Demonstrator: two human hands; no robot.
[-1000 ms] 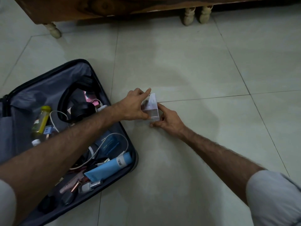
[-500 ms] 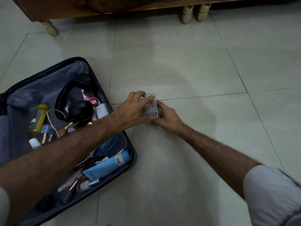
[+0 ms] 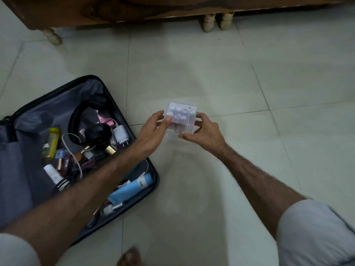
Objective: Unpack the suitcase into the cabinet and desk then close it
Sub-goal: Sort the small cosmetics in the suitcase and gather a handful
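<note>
A small clear plastic box [image 3: 182, 117] with pale round pieces inside is held above the tiled floor, just right of the suitcase. My left hand [image 3: 153, 129] grips its left side and my right hand [image 3: 203, 131] grips its right and lower edge. The open dark suitcase [image 3: 30, 121] lies on the floor at the left with a grey lining. Inside it are black headphones [image 3: 92, 129], a yellow-capped bottle [image 3: 51, 144], a white charger [image 3: 120, 135], a blue tube [image 3: 130, 189], cables and several small cosmetics.
A wooden cabinet [image 3: 115, 10] on short pale legs [image 3: 208, 23] runs along the top of the view. Pale floor tiles [image 3: 269, 73] stretch to the right. A toe [image 3: 130, 258] shows at the bottom edge.
The clear box was standing on the floor between both hands. Both hands have lifted it and tipped its top face toward me.
</note>
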